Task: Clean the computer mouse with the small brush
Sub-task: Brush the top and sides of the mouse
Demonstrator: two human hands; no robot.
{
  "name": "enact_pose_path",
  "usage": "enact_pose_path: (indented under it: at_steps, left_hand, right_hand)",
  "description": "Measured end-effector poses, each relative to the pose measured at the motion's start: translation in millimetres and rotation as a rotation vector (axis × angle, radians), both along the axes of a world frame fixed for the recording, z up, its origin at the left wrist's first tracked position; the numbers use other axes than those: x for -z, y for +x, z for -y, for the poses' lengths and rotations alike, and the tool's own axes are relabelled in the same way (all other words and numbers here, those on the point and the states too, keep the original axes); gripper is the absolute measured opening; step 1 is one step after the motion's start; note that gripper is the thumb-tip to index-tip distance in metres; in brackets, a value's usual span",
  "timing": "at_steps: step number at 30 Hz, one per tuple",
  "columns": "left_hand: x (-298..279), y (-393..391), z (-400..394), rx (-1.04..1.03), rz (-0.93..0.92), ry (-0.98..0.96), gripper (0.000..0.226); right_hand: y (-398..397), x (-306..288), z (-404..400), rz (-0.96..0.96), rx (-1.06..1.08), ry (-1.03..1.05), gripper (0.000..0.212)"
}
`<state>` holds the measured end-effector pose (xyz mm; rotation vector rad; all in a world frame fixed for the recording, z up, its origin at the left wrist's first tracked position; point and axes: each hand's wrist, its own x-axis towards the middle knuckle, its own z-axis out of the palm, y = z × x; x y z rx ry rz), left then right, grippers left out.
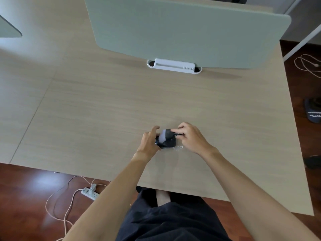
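Observation:
A dark computer mouse (169,143) lies on the wooden desk (104,110), near its front edge. My left hand (149,141) grips the mouse from its left side, thumb and fingers curled round it. My right hand (188,136) pinches a small dark brush (169,133) by its handle. The brush's pale bristles rest on top of the mouse. A small clear plastic wrapper (178,148) lies on the desk just right of the mouse.
A grey-green divider panel (182,32) stands at the back of the desk on a white clamp (174,65). The desk's front edge is close to my body. On the floor lie a power strip (89,192) with cables at left and slippers (312,112) at right.

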<state>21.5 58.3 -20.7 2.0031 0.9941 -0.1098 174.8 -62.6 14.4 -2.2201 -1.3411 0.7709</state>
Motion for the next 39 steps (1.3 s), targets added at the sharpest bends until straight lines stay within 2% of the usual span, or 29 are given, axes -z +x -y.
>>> enact_pose_path:
  at_steps: [4, 9, 12, 16, 20, 25, 32, 35, 39]
  left_hand:
    - [-1, 0, -1, 0.051, 0.006, 0.029, 0.085]
    - [-1, -3, -3, 0.105, -0.016, 0.019, 0.087]
    - [-1, -1, -5, 0.149, -0.029, 0.043, 0.082]
    - [-5, 5, 0, 0.17, -0.036, 0.066, 0.078]
    - [-5, 6, -2, 0.143, -0.007, 0.016, 0.072]
    - [-5, 10, -7, 0.161, -0.037, -0.009, 0.085]
    - [-5, 17, -4, 0.172, -0.057, 0.017, 0.078]
    - [3, 16, -7, 0.176, -0.038, 0.015, 0.072]
    - [-2, 16, -6, 0.188, -0.037, -0.017, 0.079]
  right_hand:
    - [-6, 3, 1, 0.002, -0.104, -0.082, 0.04]
    - [25, 7, 32, 0.105, -0.056, -0.168, 0.037]
    - [25, 3, 27, 0.107, -0.012, -0.11, 0.034]
    - [-6, -4, -5, 0.003, -0.058, -0.016, 0.033]
    - [-5, -5, -8, 0.006, -0.117, -0.084, 0.039]
    - [31, -9, 26, 0.092, -0.06, -0.189, 0.044]
    - [4, -8, 5, -0.03, -0.018, -0.062, 0.037]
    - [-6, -1, 6, -0.056, -0.049, -0.071, 0.039]
    - [11, 2, 32, -0.006, -0.004, -0.14, 0.042]
